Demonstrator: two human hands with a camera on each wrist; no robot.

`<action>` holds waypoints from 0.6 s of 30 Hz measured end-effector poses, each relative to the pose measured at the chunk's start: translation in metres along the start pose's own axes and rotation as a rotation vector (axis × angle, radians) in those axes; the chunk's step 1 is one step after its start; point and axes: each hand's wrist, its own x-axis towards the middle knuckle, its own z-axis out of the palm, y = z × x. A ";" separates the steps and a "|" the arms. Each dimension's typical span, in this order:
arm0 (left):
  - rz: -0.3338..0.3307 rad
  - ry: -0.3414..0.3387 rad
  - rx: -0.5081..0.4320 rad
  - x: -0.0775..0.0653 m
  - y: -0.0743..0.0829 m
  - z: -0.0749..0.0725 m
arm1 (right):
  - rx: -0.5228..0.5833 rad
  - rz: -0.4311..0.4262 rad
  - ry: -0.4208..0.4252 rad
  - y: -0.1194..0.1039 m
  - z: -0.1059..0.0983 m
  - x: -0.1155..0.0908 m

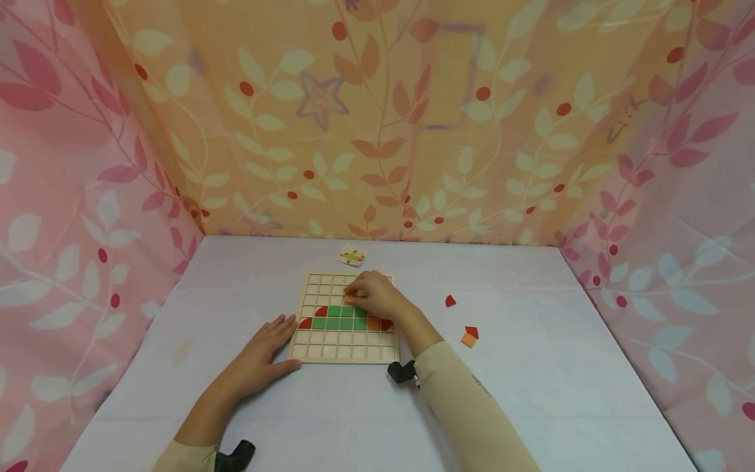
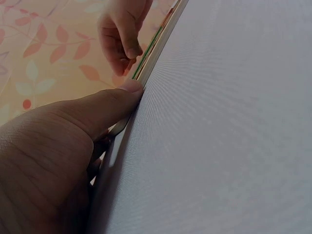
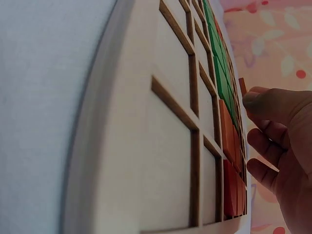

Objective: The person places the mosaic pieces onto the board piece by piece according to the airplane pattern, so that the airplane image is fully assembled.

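Note:
A wooden grid board (image 1: 345,354) lies flat on the white table. Two rows of green square tiles (image 1: 339,323) sit in its cells, with rounded red pieces (image 1: 305,323) at the row ends and an orange tile (image 1: 373,324) in the lower row. Over the board, just behind the green tiles, my right hand (image 1: 377,296) pinches an orange square tile (image 3: 243,86) between thumb and fingers. Its other fingers hang near the board's surface. My left hand (image 1: 264,351) rests at the left edge, fingers extended, thumb touching the near left corner.
To the right of the board lie a loose red piece (image 1: 451,301), another red piece (image 1: 472,332) and an orange tile (image 1: 468,341) touching it. A small patterned card (image 1: 352,256) lies behind the board. Floral curtains (image 1: 377,164) enclose the table's back and sides.

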 end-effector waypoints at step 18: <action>0.008 0.005 0.001 -0.001 0.002 -0.002 | -0.040 0.051 -0.091 -0.009 -0.003 0.004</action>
